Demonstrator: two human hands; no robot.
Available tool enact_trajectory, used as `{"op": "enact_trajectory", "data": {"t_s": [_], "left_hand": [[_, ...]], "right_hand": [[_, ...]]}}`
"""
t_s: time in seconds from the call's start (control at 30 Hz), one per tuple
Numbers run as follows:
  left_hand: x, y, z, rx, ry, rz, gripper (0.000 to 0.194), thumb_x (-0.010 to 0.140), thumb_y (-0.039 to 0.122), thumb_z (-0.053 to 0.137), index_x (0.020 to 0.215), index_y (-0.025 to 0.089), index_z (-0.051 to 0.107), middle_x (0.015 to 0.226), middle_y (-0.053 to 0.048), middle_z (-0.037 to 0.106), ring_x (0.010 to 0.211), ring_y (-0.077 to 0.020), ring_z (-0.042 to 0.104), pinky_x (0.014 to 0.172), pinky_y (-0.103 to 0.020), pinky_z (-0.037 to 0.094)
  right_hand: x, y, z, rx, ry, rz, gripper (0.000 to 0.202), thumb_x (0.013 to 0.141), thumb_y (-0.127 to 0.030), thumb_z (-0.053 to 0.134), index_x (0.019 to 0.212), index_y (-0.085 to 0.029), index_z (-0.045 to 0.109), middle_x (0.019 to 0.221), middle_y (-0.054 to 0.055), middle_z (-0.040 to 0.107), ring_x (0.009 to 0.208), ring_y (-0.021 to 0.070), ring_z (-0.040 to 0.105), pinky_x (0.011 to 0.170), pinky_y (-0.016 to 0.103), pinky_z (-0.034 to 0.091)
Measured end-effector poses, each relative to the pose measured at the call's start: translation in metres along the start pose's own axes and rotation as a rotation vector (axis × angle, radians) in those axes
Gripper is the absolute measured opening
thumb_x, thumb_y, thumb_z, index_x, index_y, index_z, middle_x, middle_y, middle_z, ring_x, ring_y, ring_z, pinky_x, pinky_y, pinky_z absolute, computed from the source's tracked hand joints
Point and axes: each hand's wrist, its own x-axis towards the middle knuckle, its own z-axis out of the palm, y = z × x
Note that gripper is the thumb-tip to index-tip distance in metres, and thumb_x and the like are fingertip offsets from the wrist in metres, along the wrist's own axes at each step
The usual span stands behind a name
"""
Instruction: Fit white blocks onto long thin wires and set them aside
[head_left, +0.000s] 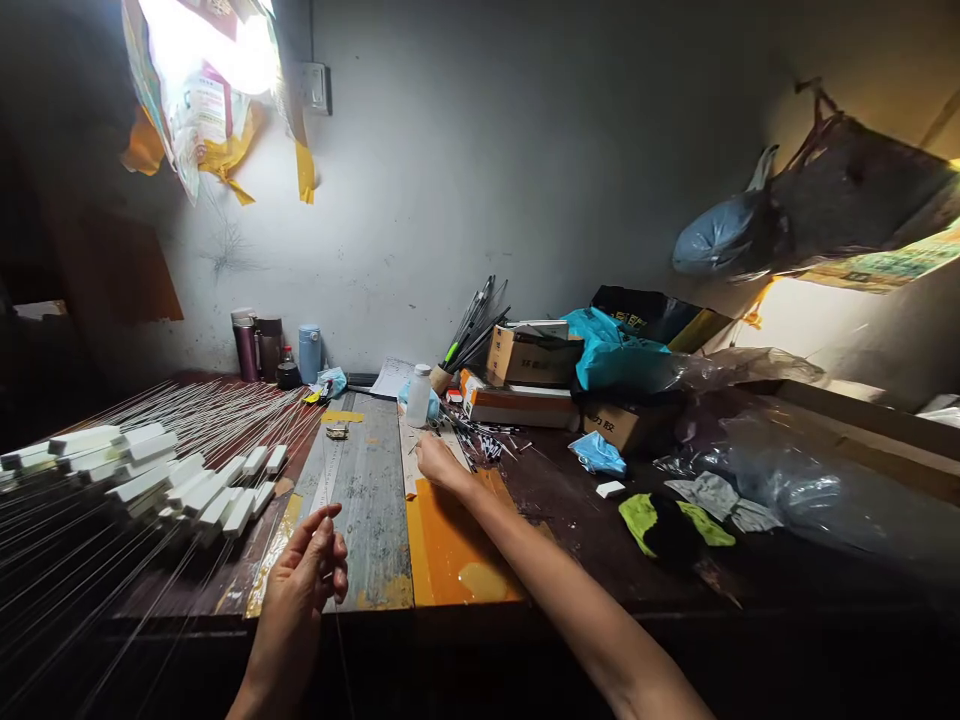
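Note:
My left hand (306, 565) is raised over the front of a grey board (371, 520), thumb and fingertips pinched together. A thin pale thread (343, 650) hangs below it, and fine strands seem to run up from the fingertips over the board. My right hand (441, 465) reaches forward to a light wooden strip (411, 470), its fingers bent and closed. Whatever is at those fingertips is too small to make out. Just behind this hand stands a translucent white bottle (419, 400). Under my right forearm lies an orange sheet (450, 540) with a glossy wet-looking patch.
White blocks (202, 495) on many fine strands fill the left side. Thermos flasks (268, 348) stand against the wall. Small dark-and-white pieces (491, 445) lie beyond my right hand. Boxes (525, 355), a blue mask (598, 453), a green-black glove (664, 530) and plastic sheeting (817, 500) occupy the right.

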Motion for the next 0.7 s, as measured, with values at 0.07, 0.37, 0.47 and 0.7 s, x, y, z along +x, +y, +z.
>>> {"op": "enact_trajectory", "data": {"t_s": [0.07, 0.37, 0.47, 0.7], "left_hand": [[0.003, -0.002, 0.002, -0.008, 0.002, 0.006, 0.044, 0.07, 0.043, 0.075, 0.105, 0.02, 0.061, 0.06, 0.006, 0.057, 0.04, -0.0051, 0.048, 0.038, -0.015, 0.036], [0.008, -0.008, 0.022, -0.002, -0.086, -0.003, 0.046, 0.072, 0.045, 0.072, 0.105, 0.016, 0.059, 0.061, 0.004, 0.061, 0.042, -0.0069, 0.052, 0.042, -0.018, 0.039], [0.008, -0.007, 0.029, 0.004, -0.104, -0.01, 0.047, 0.071, 0.045, 0.072, 0.105, 0.015, 0.059, 0.06, 0.004, 0.061, 0.041, -0.0066, 0.052, 0.043, -0.018, 0.04], [0.008, -0.009, 0.035, 0.014, -0.114, -0.018, 0.048, 0.069, 0.047, 0.073, 0.102, 0.014, 0.06, 0.057, 0.004, 0.06, 0.039, -0.0074, 0.052, 0.041, -0.019, 0.039]], "right_hand": [[-0.007, -0.012, -0.001, 0.137, -0.065, -0.018, 0.028, 0.092, -0.029, 0.057, 0.117, -0.016, 0.056, 0.116, 0.007, 0.059, 0.096, 0.0205, 0.062, 0.08, 0.04, 0.053], [-0.033, -0.067, 0.005, 0.727, -0.435, -0.139, 0.013, 0.091, -0.024, 0.058, 0.092, -0.012, 0.063, 0.083, 0.0, 0.066, 0.074, 0.013, 0.065, 0.071, 0.031, 0.054], [-0.032, -0.073, 0.006, 0.831, -0.493, -0.127, 0.013, 0.089, -0.025, 0.062, 0.087, -0.012, 0.064, 0.079, -0.001, 0.066, 0.069, 0.0117, 0.063, 0.07, 0.03, 0.052], [-0.027, -0.077, 0.003, 0.933, -0.498, -0.09, 0.016, 0.081, -0.027, 0.071, 0.081, -0.012, 0.067, 0.071, -0.002, 0.064, 0.061, 0.006, 0.057, 0.065, 0.019, 0.046]]}}
